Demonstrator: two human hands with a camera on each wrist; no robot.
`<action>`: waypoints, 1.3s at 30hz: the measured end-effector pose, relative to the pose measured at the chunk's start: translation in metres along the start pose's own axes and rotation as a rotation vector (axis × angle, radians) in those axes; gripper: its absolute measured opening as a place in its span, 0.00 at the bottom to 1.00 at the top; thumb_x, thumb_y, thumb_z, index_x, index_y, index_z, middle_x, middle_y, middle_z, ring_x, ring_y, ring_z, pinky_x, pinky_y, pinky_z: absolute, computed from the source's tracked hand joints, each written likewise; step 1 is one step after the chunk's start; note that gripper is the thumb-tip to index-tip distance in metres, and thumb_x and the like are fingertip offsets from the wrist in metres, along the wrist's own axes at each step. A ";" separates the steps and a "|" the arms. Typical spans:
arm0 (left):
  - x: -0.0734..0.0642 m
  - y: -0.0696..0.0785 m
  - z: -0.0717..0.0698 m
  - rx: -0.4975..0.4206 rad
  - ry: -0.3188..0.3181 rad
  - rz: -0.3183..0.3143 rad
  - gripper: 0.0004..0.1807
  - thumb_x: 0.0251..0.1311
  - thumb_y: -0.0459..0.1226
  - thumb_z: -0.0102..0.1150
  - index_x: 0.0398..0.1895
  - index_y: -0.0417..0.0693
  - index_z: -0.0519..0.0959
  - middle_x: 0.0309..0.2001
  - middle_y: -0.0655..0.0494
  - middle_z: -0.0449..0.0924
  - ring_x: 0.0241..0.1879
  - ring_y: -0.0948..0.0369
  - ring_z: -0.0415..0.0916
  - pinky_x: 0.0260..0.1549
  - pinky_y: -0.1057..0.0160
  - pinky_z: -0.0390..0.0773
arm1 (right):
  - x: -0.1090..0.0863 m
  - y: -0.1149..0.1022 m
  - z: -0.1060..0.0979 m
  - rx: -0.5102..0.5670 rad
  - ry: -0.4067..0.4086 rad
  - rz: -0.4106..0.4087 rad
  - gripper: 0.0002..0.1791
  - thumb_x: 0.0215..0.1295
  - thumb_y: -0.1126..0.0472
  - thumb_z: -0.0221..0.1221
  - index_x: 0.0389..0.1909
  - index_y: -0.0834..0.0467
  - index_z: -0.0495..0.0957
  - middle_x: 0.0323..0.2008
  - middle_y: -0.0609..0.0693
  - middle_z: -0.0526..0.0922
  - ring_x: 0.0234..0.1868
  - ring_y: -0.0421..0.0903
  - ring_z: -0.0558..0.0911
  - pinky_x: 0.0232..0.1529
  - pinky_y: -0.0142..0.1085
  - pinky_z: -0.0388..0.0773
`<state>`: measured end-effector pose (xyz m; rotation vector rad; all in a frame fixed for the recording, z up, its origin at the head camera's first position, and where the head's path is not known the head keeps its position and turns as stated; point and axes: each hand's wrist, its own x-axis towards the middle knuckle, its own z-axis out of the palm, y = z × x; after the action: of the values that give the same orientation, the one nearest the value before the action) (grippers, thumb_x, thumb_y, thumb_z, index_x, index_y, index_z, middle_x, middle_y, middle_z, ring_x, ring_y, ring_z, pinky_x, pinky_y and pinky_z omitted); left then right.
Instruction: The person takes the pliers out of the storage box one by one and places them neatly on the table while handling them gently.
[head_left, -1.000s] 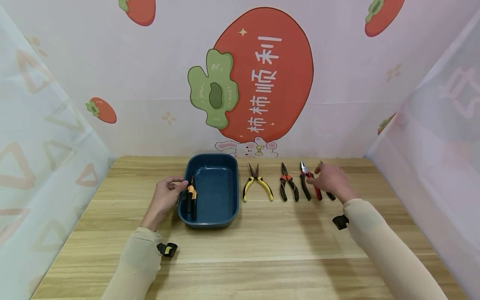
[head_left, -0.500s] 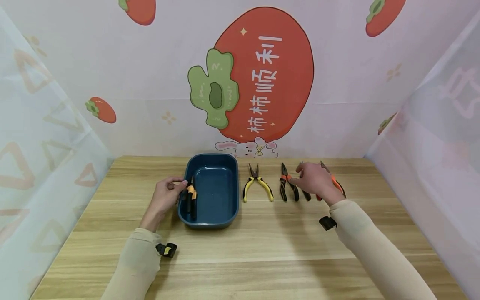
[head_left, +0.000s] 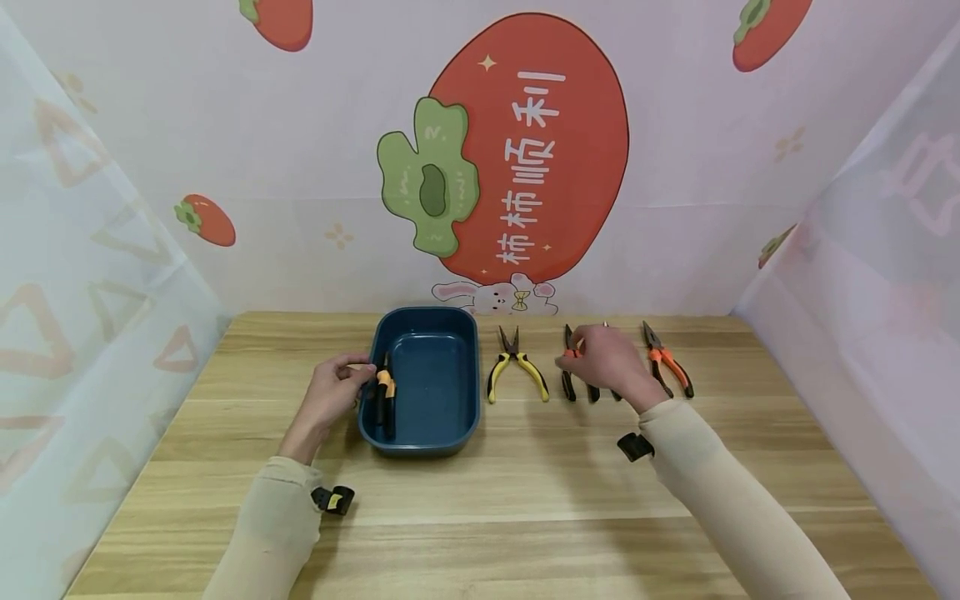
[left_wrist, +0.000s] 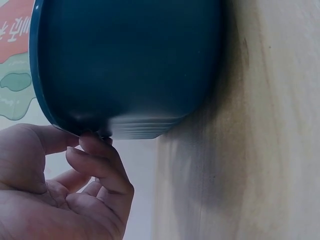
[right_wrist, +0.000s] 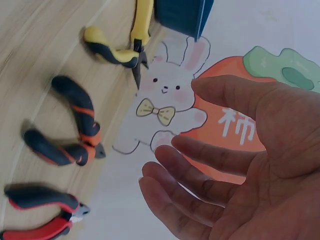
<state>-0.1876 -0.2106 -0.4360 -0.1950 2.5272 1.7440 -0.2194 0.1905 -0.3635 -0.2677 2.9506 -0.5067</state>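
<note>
My left hand [head_left: 333, 392] pinches the left rim of a deep blue plastic box [head_left: 435, 392], thumb over the edge and fingers curled outside. Black-and-orange handled tools [head_left: 385, 404] lie along the box's left wall. With fingers spread and loosely bent, my right hand [head_left: 609, 360] hovers over the row of pliers, holding nothing. Below it are black-and-orange pliers [right_wrist: 89, 127] and red-and-black pliers [right_wrist: 45, 197], both partly hidden by the hand in the head view. Yellow-handled needle-nose pliers [head_left: 513, 354] lie between that hand and the box, jaws spread.
Orange-and-black needle-nose pliers [head_left: 657, 355] lie at the row's right end, near the table's back edge. The wooden table [head_left: 480, 533] meets a printed cloth backdrop [head_left: 300, 167] behind, with cloth walls on both sides.
My right hand has moved left along the row, from the rightmost pliers to above the black-and-orange pair. The rightmost pliers are now uncovered. The left hand stays at the box rim.
</note>
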 end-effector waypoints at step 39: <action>0.001 -0.002 -0.002 -0.043 -0.035 -0.011 0.22 0.76 0.39 0.53 0.66 0.35 0.72 0.40 0.45 0.79 0.29 0.60 0.74 0.27 0.62 0.80 | 0.023 -0.120 0.034 0.096 -0.041 -0.155 0.27 0.66 0.47 0.68 0.56 0.63 0.81 0.42 0.53 0.85 0.37 0.47 0.80 0.36 0.39 0.80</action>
<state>-0.1882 -0.2134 -0.4371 -0.1793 2.4616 1.7830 -0.2187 0.0642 -0.3564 -0.4917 2.8701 -0.6519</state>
